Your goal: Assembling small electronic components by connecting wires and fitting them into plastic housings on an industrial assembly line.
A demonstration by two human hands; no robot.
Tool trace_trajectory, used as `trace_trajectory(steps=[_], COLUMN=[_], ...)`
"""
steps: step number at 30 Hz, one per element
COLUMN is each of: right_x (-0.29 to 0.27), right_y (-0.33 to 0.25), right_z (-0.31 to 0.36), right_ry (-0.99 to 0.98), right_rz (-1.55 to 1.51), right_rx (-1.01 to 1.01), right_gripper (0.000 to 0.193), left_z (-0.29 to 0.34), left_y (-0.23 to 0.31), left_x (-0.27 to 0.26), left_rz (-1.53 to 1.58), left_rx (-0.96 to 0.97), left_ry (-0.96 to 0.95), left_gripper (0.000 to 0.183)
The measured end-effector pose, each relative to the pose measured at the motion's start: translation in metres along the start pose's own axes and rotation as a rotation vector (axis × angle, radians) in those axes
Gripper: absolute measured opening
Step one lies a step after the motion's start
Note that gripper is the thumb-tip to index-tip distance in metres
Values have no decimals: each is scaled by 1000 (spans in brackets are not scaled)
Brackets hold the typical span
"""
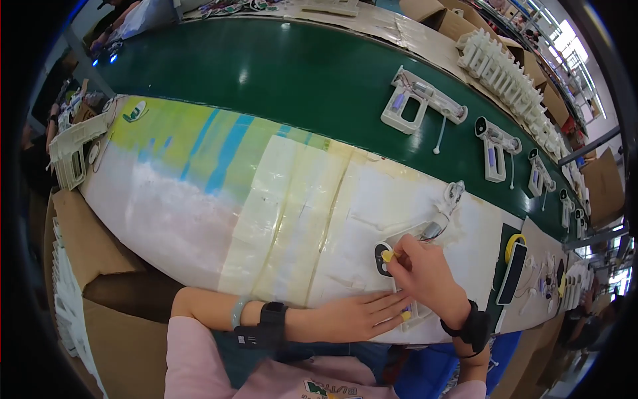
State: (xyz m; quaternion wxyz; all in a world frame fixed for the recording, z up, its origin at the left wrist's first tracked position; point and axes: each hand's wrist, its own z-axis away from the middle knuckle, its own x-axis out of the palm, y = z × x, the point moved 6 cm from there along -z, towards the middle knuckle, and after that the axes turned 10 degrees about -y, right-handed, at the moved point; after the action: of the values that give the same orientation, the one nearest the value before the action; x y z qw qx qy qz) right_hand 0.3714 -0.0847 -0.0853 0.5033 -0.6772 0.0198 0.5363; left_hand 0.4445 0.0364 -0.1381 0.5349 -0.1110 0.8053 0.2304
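A white plastic handle-shaped housing (pixel 423 312) lies at the bench's near edge, partly covered by my hands. My left hand (pixel 352 318) reaches across from the left, its fingers stretched out flat over the housing. Yellow covers a fingertip there. Above it, my right hand (pixel 425 269) is closed in a pinch, with yellow at its fingertips too. Anything between those fingers is too hidden to name. The pinch is right beside a black oval panel (pixel 381 259) at the housing's side. A silver motor (pixel 432 231) and a bundle of white wires (pixel 454 194) lie just beyond.
Similar white housings (pixel 403 120) with wires sit spaced along the green conveyor belt (pixel 279 66). A phone-like black slab (pixel 512 274) and yellow tape roll (pixel 515 245) lie to the right. Cardboard boxes (pixel 119 326) stand at the left. Stacked white parts (pixel 512 76) line the far side.
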Motion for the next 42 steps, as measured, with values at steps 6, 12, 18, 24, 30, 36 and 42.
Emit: trace_trajectory(steps=[6,12,18,24,30,36,42], right_x=[3,8,23,16,6,10,6], right_y=[-14,-18,-13,-10,-17,-18,3], right_z=[-8,-14,-10,-11,-20,-20,-8], right_ry=[-49,-62,-1,-37,-109,-79,-114], right_rz=[186,211,299,221,174,263,-37], right_rx=[73,123,79,109,159,170,356], right_gripper=[18,17,19,16,16,18,16], left_z=[5,9,10,11,13,12,14], left_y=[-6,-9,-6,-4,-12,-10,-12], left_x=[5,8,13,12,14,12,-3], left_rz=[121,115,136,144,142,132,222], left_rx=[-2,-15,-31,-18,-7,-5,-4], left_ry=[-46,-36,37,-26,-72,-76,65], left_gripper=[55,61,61,66,69,68,56])
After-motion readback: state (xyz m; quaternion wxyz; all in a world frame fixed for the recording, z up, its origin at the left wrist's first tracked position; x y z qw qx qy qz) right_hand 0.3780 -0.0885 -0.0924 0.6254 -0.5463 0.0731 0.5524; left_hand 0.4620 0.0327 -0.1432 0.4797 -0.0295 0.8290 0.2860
